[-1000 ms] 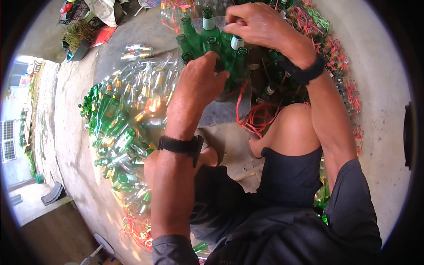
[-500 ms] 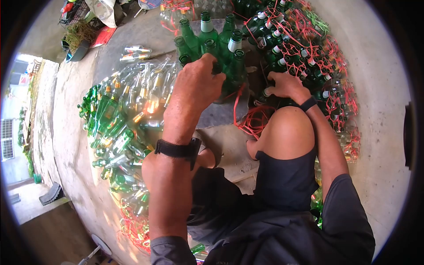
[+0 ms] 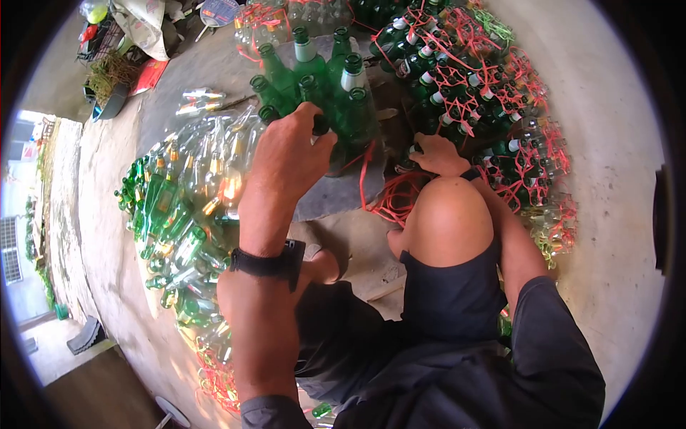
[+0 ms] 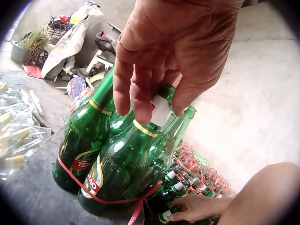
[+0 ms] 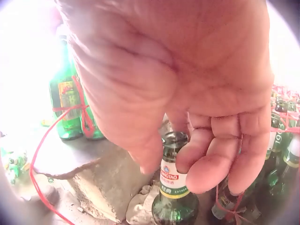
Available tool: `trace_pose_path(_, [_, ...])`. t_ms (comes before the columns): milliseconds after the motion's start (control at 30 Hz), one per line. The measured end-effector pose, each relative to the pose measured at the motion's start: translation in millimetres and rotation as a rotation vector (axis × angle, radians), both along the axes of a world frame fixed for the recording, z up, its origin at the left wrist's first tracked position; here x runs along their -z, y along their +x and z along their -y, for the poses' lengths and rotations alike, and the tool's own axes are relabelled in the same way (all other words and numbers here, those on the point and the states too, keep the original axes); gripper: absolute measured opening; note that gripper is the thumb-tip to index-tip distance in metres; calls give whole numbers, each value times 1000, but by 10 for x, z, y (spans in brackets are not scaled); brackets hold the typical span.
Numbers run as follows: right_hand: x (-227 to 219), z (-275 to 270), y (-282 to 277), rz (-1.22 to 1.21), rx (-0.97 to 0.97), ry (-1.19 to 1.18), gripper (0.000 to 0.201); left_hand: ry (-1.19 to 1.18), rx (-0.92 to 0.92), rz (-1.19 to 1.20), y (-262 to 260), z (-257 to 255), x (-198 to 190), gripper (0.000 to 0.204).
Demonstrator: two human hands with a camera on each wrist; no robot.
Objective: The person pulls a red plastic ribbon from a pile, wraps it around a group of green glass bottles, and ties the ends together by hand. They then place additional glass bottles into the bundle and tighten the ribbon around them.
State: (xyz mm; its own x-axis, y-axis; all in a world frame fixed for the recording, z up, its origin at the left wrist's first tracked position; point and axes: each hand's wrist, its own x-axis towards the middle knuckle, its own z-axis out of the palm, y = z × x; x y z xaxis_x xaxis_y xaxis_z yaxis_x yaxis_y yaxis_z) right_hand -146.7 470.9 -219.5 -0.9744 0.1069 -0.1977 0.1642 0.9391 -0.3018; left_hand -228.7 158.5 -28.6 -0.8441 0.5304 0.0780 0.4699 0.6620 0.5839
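Observation:
My left hand (image 3: 286, 157) grips the neck of a green beer bottle (image 4: 124, 164) in an upright cluster on a dark slab (image 3: 329, 200). Red plastic twine (image 4: 110, 202) circles these bottles, and its loose end hangs at the front. Lower down, beside my knee, the right hand (image 3: 439, 155) holds another green beer bottle (image 5: 174, 208) by its neck, thumb on one side and fingers on the other. That bottle has a white neck label and stands off the slab's right edge. More red twine (image 3: 400, 196) lies in a tangle between slab and knee.
Clear and green bottles (image 3: 179, 193) lie heaped on the floor at the left. Rows of green bottles bound with red twine (image 3: 464, 86) line the right side along the pale wall (image 3: 607, 179). Behind the slab stand more tied clear bottles (image 3: 261, 25).
The right hand has come down from above the cluster to a bottle beside the knee. My left hand stays on the cluster. The head view has shifted slightly.

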Motion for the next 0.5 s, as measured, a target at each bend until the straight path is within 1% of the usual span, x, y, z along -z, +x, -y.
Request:
trace_pose_path(67, [76, 13, -8, 5, 21, 4, 36, 7, 8, 4, 4, -10, 1, 37])
trace_pose_path(133, [71, 55, -19, -55, 35, -29, 35, 16, 13, -27, 17, -10, -7, 37])
trace_pose_path(267, [77, 67, -28, -40, 66, 30, 33, 63, 30, -37, 3, 3, 46, 35])
trace_pose_path(367, [32, 45, -24, -78, 56, 39, 33, 46, -1, -7, 9, -21, 46, 34])
trace_pose_path(433, [-126, 64, -16, -83, 83, 26, 33, 35, -10, 19, 11, -26, 25, 35])
trace_pose_path(500, [-288, 42, -27, -85, 110, 14, 33, 47, -6, -11, 0, -26, 64, 35])
